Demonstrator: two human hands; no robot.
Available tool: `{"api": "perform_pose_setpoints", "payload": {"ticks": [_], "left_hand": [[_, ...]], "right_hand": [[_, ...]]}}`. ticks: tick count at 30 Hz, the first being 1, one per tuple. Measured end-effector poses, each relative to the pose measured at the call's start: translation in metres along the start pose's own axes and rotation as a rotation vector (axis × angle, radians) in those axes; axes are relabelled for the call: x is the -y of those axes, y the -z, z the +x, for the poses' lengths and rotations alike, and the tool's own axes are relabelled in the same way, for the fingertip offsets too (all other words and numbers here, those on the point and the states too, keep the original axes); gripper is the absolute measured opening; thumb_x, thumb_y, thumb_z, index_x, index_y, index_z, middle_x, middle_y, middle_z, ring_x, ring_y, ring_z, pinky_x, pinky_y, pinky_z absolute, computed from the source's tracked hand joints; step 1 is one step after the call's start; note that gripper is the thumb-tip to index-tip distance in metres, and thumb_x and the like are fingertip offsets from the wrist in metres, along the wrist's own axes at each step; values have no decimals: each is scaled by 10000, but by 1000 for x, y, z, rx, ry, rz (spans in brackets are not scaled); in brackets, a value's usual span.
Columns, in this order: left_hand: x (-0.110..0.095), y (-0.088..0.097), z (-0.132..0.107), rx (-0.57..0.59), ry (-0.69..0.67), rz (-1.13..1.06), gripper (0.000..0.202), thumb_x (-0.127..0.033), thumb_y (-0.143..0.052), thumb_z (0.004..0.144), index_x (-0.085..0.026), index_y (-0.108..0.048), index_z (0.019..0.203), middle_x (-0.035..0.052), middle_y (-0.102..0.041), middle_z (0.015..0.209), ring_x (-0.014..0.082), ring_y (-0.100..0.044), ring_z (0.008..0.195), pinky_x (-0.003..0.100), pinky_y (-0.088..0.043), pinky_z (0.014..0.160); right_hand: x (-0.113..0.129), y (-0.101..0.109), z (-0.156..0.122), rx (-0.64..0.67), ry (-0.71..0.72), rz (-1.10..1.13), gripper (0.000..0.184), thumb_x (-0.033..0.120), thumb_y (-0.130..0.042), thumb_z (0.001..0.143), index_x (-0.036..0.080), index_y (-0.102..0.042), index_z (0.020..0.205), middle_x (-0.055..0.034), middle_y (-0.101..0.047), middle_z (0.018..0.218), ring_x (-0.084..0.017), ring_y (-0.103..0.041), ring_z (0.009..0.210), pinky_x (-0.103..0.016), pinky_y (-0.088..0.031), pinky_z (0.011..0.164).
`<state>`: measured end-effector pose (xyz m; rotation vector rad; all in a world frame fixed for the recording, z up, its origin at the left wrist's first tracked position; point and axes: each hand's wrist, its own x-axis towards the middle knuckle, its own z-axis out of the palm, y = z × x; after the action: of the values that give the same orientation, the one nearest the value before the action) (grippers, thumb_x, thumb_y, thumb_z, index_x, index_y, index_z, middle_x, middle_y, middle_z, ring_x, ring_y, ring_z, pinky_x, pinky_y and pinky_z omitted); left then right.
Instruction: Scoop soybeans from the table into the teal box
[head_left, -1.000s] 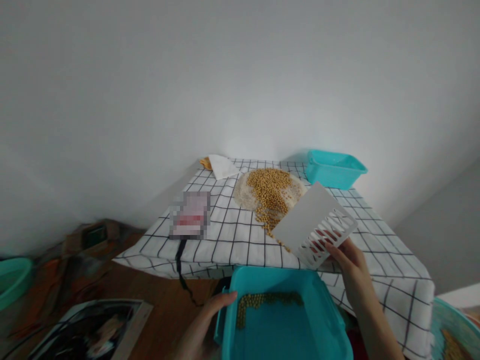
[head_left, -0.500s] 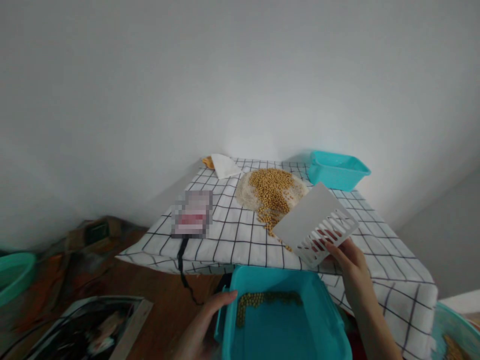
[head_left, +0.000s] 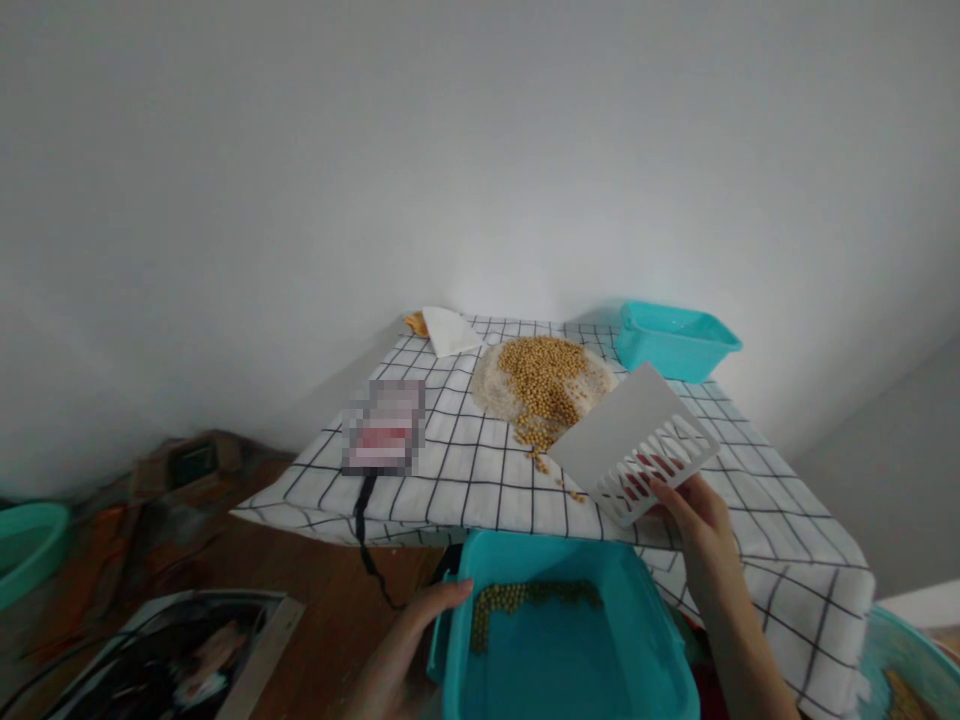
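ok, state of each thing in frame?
near tub: upright, few soybeans at far wall, left hand on its left rim.
scoop: raised, tilted, held by right hand.
soybean pile: heaped on the tablecloth, strays trailing toward its near edge.
far tub: upright on the tablecloth, contents hidden.

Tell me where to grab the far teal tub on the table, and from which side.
Take the far teal tub by its flared rim, probably from the near side: the lip juts outward, the tub stands upright, and the wall lies behind it.
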<state>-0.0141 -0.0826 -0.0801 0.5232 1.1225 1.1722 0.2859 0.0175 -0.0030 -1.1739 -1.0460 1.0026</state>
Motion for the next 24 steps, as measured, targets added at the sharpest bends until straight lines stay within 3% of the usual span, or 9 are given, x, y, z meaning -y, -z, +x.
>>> {"api": "perform_pose_setpoints", "payload": {"ticks": [3,7,11,15,20,22,24], "left_hand": [[-3,3,1,44,28,31,332,-469,-783,594,-286,-776,871,97,-770,1106,401,-601,1162,520,-486,968],[-4,6,-3,83,-13,36,356,-426,-820,552,-312,-773,886,65,-758,1146,393,-604,1155,493,-496,963],[-1,2,-9,31,-103,6,347,-436,-802,567,-314,-784,891,59,-740,1186,370,-616,1138,459,-507,951],[-7,-8,-10,-39,-10,8,336,-455,-838,492,-274,-788,771,103,-779,1072,393,-616,1129,505,-458,995],[-17,-16,-11,17,130,-39,296,-476,-717,682,-241,-784,850,121,-800,981,367,-644,1108,508,-462,989],[-13,-10,-9,25,133,-53,366,-518,-780,568,-266,-786,834,116,-787,1045,385,-623,1135,500,-473,979],[-5,-1,-6,-36,17,-12,515,-459,-882,340,-295,-787,820,88,-759,1135,414,-591,1163,498,-475,978]], "right_hand": [[1,-5,-1,-5,18,0,284,379,-705,754,194,-687,968,-87,-737,1013,-286,-692,881,-350,-570,664],[0,-7,-1,-12,11,-2,308,388,-709,745,196,-685,985,-91,-737,1012,-288,-699,859,-358,-571,655],[1,-2,-4,-28,-10,-4,358,405,-716,729,190,-680,1013,-102,-733,1036,-294,-705,851,-348,-572,619],[5,-1,-9,-22,-15,-22,406,406,-715,731,180,-673,1066,-107,-738,1010,-286,-706,845,-349,-573,639],[1,-7,-4,-11,36,-69,395,426,-695,740,193,-684,1060,-93,-747,948,-279,-701,792,-365,-561,644],[-1,-9,-1,-23,48,-74,367,427,-697,737,197,-692,1024,-84,-750,910,-274,-698,764,-368,-556,639],[-3,-10,1,-32,55,-70,340,420,-697,741,198,-694,998,-81,-750,911,-278,-697,784,-369,-555,645]]}}
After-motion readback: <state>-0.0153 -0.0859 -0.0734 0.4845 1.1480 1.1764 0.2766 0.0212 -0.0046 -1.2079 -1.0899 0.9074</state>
